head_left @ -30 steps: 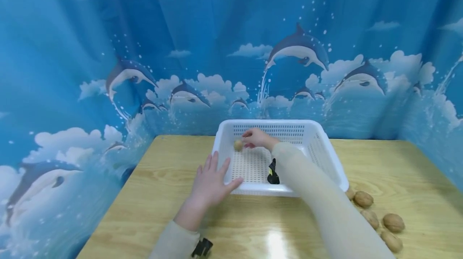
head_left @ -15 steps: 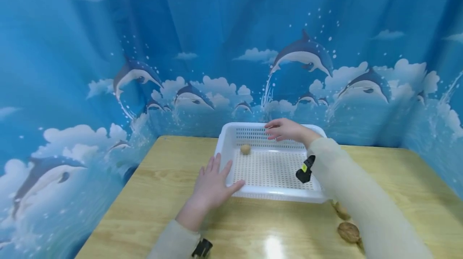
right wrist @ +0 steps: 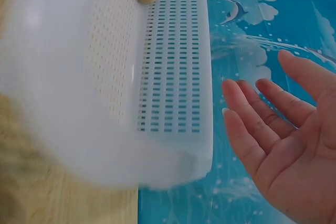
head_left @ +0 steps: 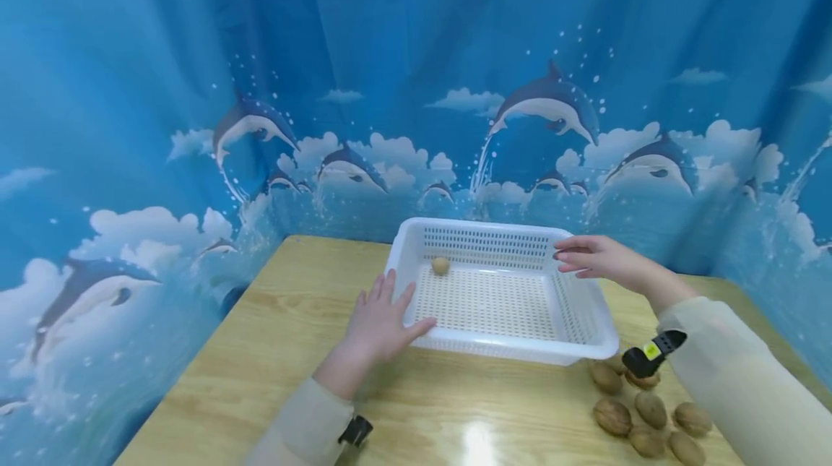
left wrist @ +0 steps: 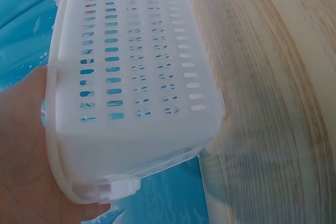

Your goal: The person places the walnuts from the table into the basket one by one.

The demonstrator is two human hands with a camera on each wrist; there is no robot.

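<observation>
A white plastic basket (head_left: 513,347) with slotted walls stands at the back of the table. One walnut (head_left: 440,266) lies inside, in its far left corner, and shows in the right wrist view too. My left hand (head_left: 378,318) rests on the basket's near left rim with fingers spread; in the left wrist view it lies along that rim. My right hand (head_left: 604,261) hovers by the basket's right rim, holding nothing, its fingers loosely bent as the right wrist view shows. Several walnuts (head_left: 612,417) lie on the table below my right forearm.
The wooden table (head_left: 312,285) reaches back to a blue curtain (head_left: 403,90) printed with dolphins. A black strap with a small device (head_left: 650,354) sits on the right wrist, another black device (head_left: 355,430) on the left.
My right hand has left the walnut in the basket and moved right, out to the right rim. More walnuts on the table now show. My left hand has stayed at the rim.
</observation>
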